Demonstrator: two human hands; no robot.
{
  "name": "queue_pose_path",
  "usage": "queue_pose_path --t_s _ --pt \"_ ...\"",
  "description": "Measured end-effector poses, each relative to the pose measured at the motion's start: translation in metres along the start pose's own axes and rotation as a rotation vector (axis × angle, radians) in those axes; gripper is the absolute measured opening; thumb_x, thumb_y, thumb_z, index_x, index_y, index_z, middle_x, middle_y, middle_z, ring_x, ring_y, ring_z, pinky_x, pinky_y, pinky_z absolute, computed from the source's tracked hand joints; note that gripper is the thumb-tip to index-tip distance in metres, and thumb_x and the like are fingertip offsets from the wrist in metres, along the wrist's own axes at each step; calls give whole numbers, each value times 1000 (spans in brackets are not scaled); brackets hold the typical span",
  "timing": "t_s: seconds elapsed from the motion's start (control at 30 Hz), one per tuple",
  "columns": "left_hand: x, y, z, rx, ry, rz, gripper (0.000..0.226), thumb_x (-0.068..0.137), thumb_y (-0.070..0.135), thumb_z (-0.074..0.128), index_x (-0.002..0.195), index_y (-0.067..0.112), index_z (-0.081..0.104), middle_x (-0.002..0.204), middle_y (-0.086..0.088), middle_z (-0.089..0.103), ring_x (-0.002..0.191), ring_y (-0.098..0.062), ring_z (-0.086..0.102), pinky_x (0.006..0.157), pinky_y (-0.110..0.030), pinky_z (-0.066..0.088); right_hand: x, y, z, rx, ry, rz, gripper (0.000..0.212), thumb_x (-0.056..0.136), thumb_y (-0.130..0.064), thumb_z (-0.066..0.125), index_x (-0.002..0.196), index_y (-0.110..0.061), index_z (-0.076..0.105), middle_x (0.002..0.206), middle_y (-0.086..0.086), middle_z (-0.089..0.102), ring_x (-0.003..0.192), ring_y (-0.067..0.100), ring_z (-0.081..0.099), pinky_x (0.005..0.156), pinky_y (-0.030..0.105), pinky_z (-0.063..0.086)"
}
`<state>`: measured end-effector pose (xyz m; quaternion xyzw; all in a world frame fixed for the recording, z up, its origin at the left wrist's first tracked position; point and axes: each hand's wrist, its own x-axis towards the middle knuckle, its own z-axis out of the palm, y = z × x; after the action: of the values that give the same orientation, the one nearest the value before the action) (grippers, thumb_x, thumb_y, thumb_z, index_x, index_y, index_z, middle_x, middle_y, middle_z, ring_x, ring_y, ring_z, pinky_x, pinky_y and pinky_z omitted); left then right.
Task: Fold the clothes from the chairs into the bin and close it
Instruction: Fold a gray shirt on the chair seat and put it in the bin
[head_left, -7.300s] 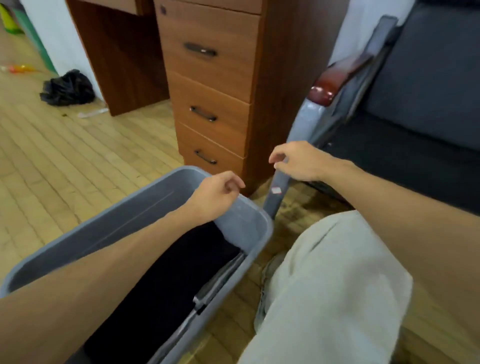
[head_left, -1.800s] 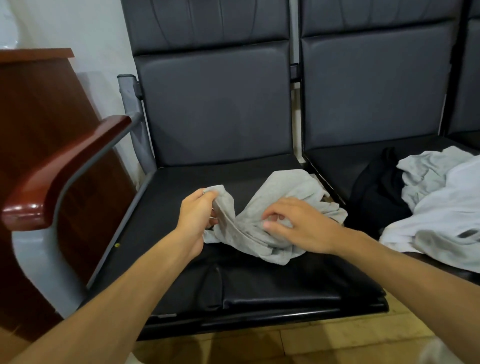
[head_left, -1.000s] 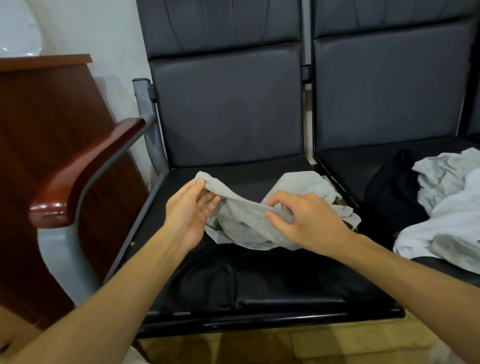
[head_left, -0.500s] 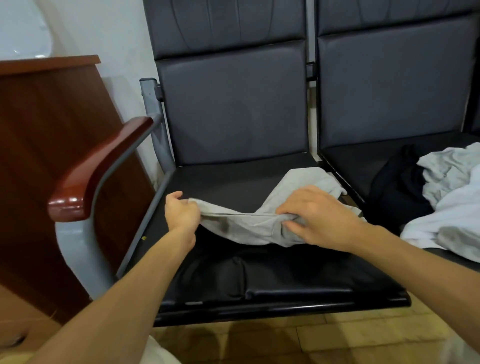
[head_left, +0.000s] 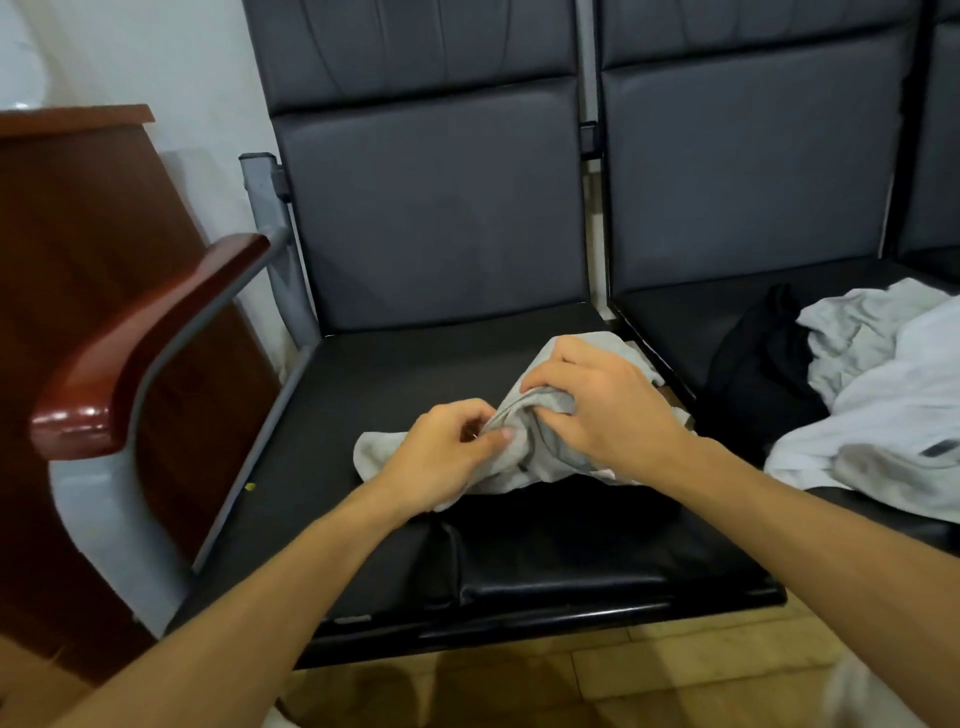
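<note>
Brings the left hand (head_left: 441, 460) in from the left edge of the chair seat (head_left: 395, 384) to meet the right hand (head_left: 602, 410) near the seat's middle; half a second back, held wide apart with the grey garment (head_left: 543, 457) stretched between. Now bunches that garment into a hump on the seat: left thumb and fingers pinching one fold, right fingers curled over the neighbouring one. Reads as one half being laid over the other, a first fold, with more folding and the trip to the bin left. Leaves a black garment (head_left: 758, 369) and pale clothes (head_left: 893, 395) heaped on the next seat (head_left: 680, 309), toward its right edge, untouched. Shows no bin anywhere in the head view, so cannot tell its contents or whether it stands open.
</note>
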<state>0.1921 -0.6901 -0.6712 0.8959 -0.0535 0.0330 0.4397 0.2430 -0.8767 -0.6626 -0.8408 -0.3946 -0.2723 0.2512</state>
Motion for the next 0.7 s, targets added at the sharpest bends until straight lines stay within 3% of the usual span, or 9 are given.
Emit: queue_pose_path --t_s 0.07,0.17,0.33,0.43,0.5,0.6,0.7 --pt "3 -2 -5 -49 65 -2 11 93 23 62 85 19 69 83 -1 71 82 -19 66 81 -40 53 1 4 -2 49 -48 51 18 81 -32 63 91 -19 72 88 -2 62 80 19 61 63 42 53" --pt "6 -5 -13 -105 117 -29 12 93 22 62 85 17 70 80 1 71 77 -9 64 77 -31 51 3 11 -9 222 -153 167 25 73 -32 82 92 -18 73 90 -3 68 87 12 61 80 34 51" --pt "6 -12 -17 -1 41 -22 21 94 28 61 81 14 69 70 5 63 70 -7 57 71 -28 46 4 11 -14 654 -204 444 10 76 -17 80 84 -16 73 84 -5 71 79 1 64 74 15 51" --pt "7 -12 -19 9 19 -35 17 95 25 59 87 14 69 76 4 66 74 -8 60 72 -25 48 4 8 -20 807 -402 551 16 79 -19 76 94 -15 73 89 -3 70 83 1 64 74 14 51" --pt "5 -14 -20 -56 -50 -55 14 96 19 58 94 12 70 87 -3 72 82 -11 65 78 -27 51 3 3 -22 907 -614 574 25 80 -29 72 102 -16 72 95 -2 71 89 6 66 81 19 52" --pt "-1 -15 -19 -107 -234 -80 13 96 12 58 96 7 70 92 -6 73 85 -10 66 81 -23 51 3 -5 -26 1029 -896 595 44 84 -42 57 111 -9 67 102 5 68 81 16 66 69 25 55" --pt "-5 -14 -22 -74 -457 -126 13 93 8 59 86 9 70 80 4 67 78 0 60 75 -15 46 2 -4 -24 842 -934 625 40 95 -39 52 102 -2 66 98 12 70 76 23 70 66 29 57"
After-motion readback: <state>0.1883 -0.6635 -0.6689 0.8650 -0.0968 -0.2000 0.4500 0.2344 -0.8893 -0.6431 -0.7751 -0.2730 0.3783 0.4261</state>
